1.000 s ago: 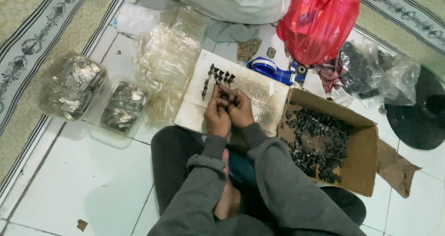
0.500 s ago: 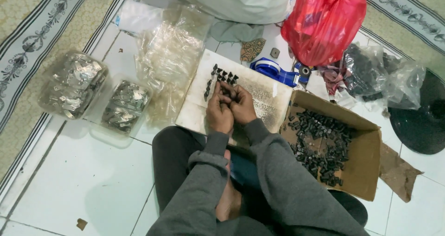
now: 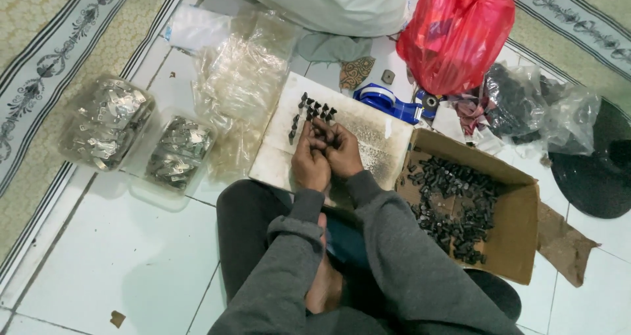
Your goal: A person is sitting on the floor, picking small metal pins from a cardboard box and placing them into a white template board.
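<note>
Grey sleeves reach forward from a person sitting cross-legged on the white tiled floor (image 3: 98, 256). Both hands are pressed together over a pale board (image 3: 368, 134): the left hand (image 3: 309, 164) and the right hand (image 3: 342, 152) have their fingers curled in around something small and dark, though I cannot tell exactly what is pinched between them. Just beyond the fingertips, a cluster of small black parts (image 3: 310, 113) stands on the board, loosely lined up in a row that runs left to right along its far edge; each piece is too small to tell which way it points. To the person's right sits an open cardboard box (image 3: 509, 243) holding a heap of the same black pieces. To the left are two clear tubs of metal bits (image 3: 105, 121), then crumpled clear bags (image 3: 246, 78). Farther off lie a blue tape dispenser (image 3: 384, 101) and a red plastic bag (image 3: 457, 32).
</note>
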